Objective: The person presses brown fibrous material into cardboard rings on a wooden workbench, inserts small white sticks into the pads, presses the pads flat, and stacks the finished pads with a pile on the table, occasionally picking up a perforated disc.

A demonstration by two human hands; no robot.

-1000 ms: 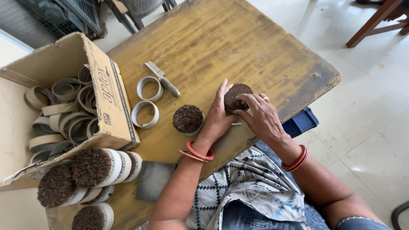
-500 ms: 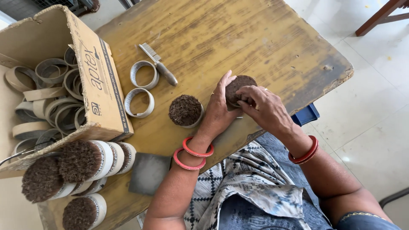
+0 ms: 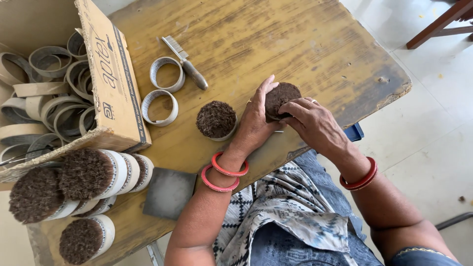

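Observation:
Both my hands close around a round bundle of dark brown fibre point(image 3: 280, 96) at the near edge of the wooden table point(image 3: 295, 44). My left hand point(image 3: 253, 123) cups its left side with the palm against it. My right hand point(image 3: 315, 125) grips it from the right, fingers curled over the top. A second fibre bundle in a white ring point(image 3: 216, 119) stands on the table just left of my left hand, apart from it.
Two empty rings point(image 3: 166, 74) point(image 3: 159, 107) and a metal comb with a wooden handle point(image 3: 186, 61) lie further left. A cardboard box point(image 3: 111, 74) holds several empty rings. Finished fibre bundles point(image 3: 86, 175) are stacked at the left front beside a dark square pad point(image 3: 169, 193).
The camera has shifted, so the table sits more to the right in view. My hands keep holding the same bundle in the same place; my right fingers have shifted slightly over its top.

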